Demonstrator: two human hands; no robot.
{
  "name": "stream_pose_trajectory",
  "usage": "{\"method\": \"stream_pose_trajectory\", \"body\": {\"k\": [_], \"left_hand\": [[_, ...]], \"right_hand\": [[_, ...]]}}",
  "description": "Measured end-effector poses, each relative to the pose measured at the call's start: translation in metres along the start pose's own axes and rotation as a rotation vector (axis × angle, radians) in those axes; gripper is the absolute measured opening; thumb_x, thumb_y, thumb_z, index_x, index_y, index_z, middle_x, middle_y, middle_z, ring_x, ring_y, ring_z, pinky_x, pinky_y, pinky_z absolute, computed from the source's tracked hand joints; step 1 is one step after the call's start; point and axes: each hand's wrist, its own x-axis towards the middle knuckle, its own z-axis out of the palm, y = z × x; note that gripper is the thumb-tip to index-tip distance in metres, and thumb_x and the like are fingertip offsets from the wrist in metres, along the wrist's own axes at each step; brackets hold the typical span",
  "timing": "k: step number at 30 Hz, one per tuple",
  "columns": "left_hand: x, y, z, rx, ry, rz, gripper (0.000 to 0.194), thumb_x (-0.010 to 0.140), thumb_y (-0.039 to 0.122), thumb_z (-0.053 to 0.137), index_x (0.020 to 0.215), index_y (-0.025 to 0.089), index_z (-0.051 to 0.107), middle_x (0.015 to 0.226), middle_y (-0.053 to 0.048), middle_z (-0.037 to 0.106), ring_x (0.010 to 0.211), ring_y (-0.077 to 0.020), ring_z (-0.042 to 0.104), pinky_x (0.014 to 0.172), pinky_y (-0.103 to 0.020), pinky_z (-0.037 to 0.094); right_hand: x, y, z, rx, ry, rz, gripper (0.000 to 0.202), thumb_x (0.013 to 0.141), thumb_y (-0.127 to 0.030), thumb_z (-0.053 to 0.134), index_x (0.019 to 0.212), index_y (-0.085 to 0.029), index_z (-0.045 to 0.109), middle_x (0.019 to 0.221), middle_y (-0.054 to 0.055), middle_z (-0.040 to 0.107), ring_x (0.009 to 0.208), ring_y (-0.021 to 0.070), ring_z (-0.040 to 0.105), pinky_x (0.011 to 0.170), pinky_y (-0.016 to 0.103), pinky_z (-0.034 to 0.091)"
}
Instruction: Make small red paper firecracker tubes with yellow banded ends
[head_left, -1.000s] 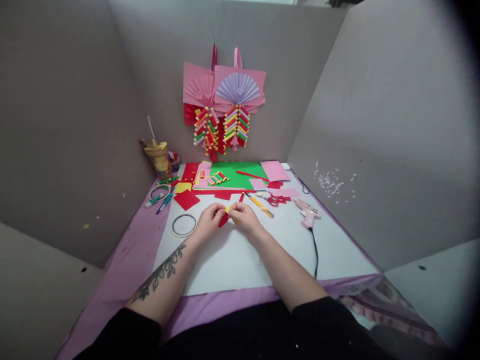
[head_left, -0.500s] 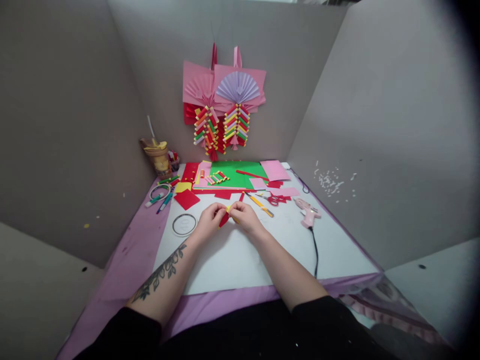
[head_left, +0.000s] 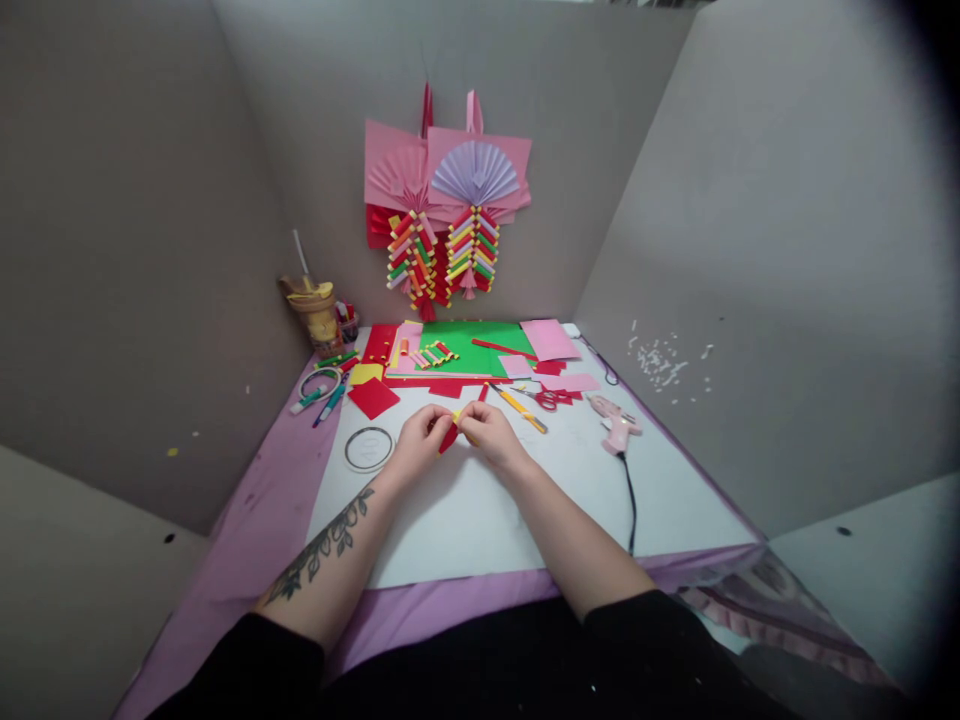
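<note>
Between my two hands is a small piece of red paper [head_left: 448, 438] with yellow at its edges. My left hand [head_left: 421, 438] pinches it from the left, thumb and fingers pressed together. From the right, my right hand [head_left: 486, 428] is closed at the yellow upper end of the same piece. The fingertips of both hands nearly meet there and hide part of it. A roll of tape [head_left: 369, 449] lies flat just left of my left hand. Beyond my right hand lie a yellow craft knife [head_left: 523, 410] and red-handled scissors [head_left: 547, 400].
A pink glue gun [head_left: 619, 428] with a black cord lies at the right. Behind, several small paper rolls [head_left: 435, 354] rest on green paper [head_left: 480, 338]. Red squares [head_left: 373, 397], markers [head_left: 330, 405] and a basket [head_left: 321, 325] stand left. Paper firecracker decorations [head_left: 474, 250] hang on the back wall.
</note>
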Motion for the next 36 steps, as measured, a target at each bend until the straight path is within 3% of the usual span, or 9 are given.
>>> {"method": "stream_pose_trajectory", "body": {"k": [4, 10, 13, 24, 36], "left_hand": [[-0.001, 0.001, 0.002, 0.018, 0.046, 0.001, 0.019, 0.079, 0.033, 0.050, 0.076, 0.017, 0.059, 0.070, 0.000, 0.060, 0.066, -0.0131, 0.054, 0.061, -0.023, 0.042], [0.001, -0.002, 0.004, 0.055, 0.314, 0.028, 0.015, 0.078, 0.028, 0.051, 0.070, 0.017, 0.057, 0.066, 0.001, 0.058, 0.064, -0.0124, 0.053, 0.061, -0.023, 0.041], [0.002, -0.004, 0.002, 0.049, 0.385, 0.040, 0.016, 0.079, 0.029, 0.051, 0.072, 0.017, 0.058, 0.070, 0.000, 0.060, 0.067, -0.0131, 0.055, 0.064, -0.024, 0.042], [0.004, -0.005, -0.003, 0.070, 0.474, 0.088, 0.019, 0.081, 0.034, 0.052, 0.074, 0.017, 0.058, 0.071, -0.001, 0.059, 0.069, -0.0137, 0.055, 0.066, -0.024, 0.043], [0.003, -0.001, -0.003, -0.045, 0.496, 0.082, 0.019, 0.080, 0.035, 0.053, 0.075, 0.017, 0.057, 0.071, -0.001, 0.058, 0.069, -0.0139, 0.055, 0.065, -0.024, 0.043]], "right_hand": [[0.000, -0.001, 0.001, 0.010, -0.007, -0.007, 0.012, 0.065, -0.026, 0.058, 0.060, -0.018, 0.051, 0.047, -0.007, 0.044, 0.045, 0.0080, 0.037, 0.047, 0.021, 0.031], [-0.007, -0.009, 0.009, -0.006, 0.000, -0.047, 0.013, 0.068, -0.030, 0.062, 0.068, -0.017, 0.058, 0.058, -0.003, 0.054, 0.052, 0.0098, 0.046, 0.051, 0.022, 0.037], [-0.012, -0.012, 0.016, -0.024, 0.048, -0.097, 0.015, 0.068, -0.031, 0.064, 0.074, -0.017, 0.061, 0.067, 0.000, 0.060, 0.058, 0.0118, 0.051, 0.053, 0.023, 0.041], [-0.022, -0.016, 0.026, -0.040, 0.249, -0.160, 0.015, 0.070, -0.031, 0.064, 0.067, -0.018, 0.058, 0.058, -0.002, 0.057, 0.050, 0.0109, 0.051, 0.051, 0.024, 0.042], [-0.015, -0.017, 0.024, 0.136, 0.189, -0.004, 0.017, 0.069, -0.032, 0.063, 0.066, -0.017, 0.055, 0.048, -0.005, 0.053, 0.040, 0.0078, 0.044, 0.041, 0.020, 0.034]]}}
